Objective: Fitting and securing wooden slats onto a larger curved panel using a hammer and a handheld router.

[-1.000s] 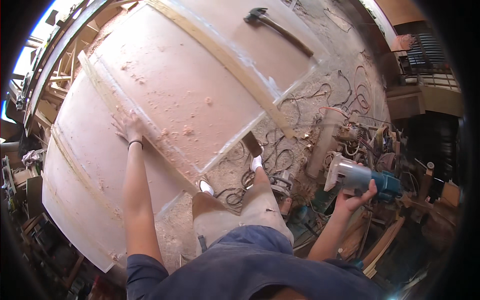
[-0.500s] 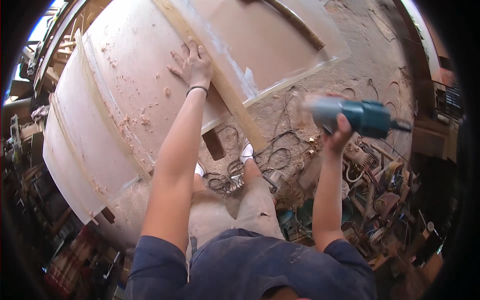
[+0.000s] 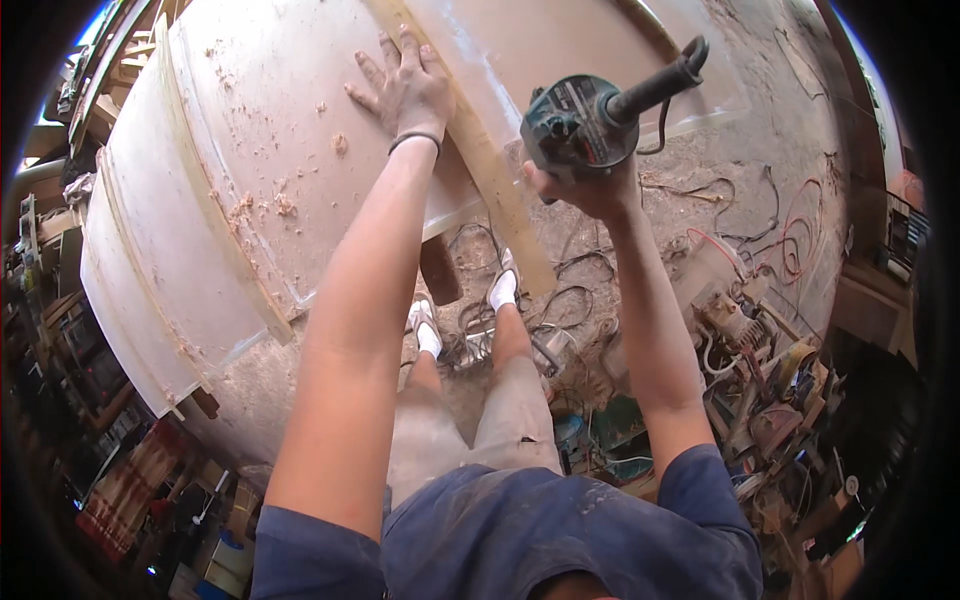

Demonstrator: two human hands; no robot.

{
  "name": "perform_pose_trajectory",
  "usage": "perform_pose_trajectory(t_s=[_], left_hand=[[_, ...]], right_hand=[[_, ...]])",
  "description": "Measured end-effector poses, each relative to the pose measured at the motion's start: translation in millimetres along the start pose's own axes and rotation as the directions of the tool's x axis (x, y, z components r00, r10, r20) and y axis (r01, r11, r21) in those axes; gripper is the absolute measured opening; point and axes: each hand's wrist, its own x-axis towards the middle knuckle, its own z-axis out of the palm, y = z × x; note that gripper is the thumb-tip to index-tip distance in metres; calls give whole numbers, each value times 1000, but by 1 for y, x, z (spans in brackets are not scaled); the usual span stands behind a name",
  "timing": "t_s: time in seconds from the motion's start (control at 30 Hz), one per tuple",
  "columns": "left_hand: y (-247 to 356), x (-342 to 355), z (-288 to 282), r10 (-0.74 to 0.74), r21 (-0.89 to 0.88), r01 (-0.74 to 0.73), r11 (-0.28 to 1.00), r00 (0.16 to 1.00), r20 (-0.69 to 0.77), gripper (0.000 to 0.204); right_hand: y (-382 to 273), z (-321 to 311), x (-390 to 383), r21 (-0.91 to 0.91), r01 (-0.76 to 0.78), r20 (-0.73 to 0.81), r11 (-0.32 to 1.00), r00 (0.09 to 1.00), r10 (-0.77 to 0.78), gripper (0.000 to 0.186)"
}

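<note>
My left hand [image 3: 408,98] lies flat with fingers spread on a large, pale curved panel [image 3: 285,115], against the edge of a long wooden strip [image 3: 500,205]. My right hand [image 3: 607,195] grips a teal and black corded trim router [image 3: 578,125], held up over the strip's right side. The router's round cap and thick cord sleeve face me; its lower end is hidden behind the body. Curled wood shavings [image 3: 285,205] are scattered over the panel.
Cables [image 3: 575,300] lie looped on the dusty floor near my feet. A heap of tools and scrap [image 3: 775,400] stands at the right. Raised ribs [image 3: 225,215] cross the panel at the left. A dark wooden block [image 3: 438,270] juts from under its near edge.
The router has swung from lying sideways at the right to over the panel, its cord end now toward me. My left hand has shifted slightly up and right in view, still spread on the panel.
</note>
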Motion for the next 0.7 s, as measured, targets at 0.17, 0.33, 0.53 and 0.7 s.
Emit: perform_pose_trajectory(t_s=[0.17,0.33,0.53,0.7], left_hand=[[-1,-2,-5,49,-24,-50,998,998,-34,53],[2,-2,-4,-16,45,14,999,999,37,54],[-5,0,-3,51,55,-51,997,999,4,54],[1,-3,-1,19,-54,-15,998,997,74,55]], right_hand=[[0,10,-5,-73,83,-3,994,996,-84,44],[11,5,-7,-218,134,45,967,991,-127,42],[12,13,-8,264,29,12,964,999,-33,37],[18,6,-14,189,89,19,978,995,-94,35]])
